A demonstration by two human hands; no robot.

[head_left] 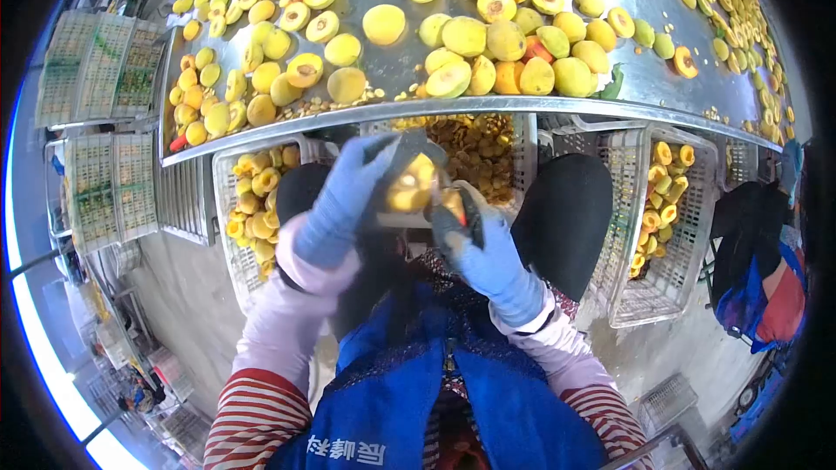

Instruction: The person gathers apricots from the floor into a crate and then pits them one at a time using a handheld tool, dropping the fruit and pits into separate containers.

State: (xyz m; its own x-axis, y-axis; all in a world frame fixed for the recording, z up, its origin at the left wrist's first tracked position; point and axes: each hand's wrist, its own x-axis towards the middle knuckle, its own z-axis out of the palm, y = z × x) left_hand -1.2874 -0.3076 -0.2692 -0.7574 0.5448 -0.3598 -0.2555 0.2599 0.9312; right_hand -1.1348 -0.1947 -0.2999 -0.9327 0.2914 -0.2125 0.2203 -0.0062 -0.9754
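Note:
My left hand (348, 183), in a blue glove with dark fingers, is closed around a yellow peach (411, 184) in front of my lap. Motion blurs both the fingers and the fruit. Close beside it, my right hand (475, 239) wears a similar glove. Its dark fingers are curled around a small thing with an orange-red part, too blurred to name. Beyond my hands, a crate (527, 144) of brownish peach pits and scraps sits under the table edge.
A metal table (374, 61) carries many whole and halved peaches, loose pits and a few leaves. Crates of peach halves stand at my left (228, 244) and right (614, 287). Stacked crates (104, 61) line the far left. Another person (758, 270) sits at the right.

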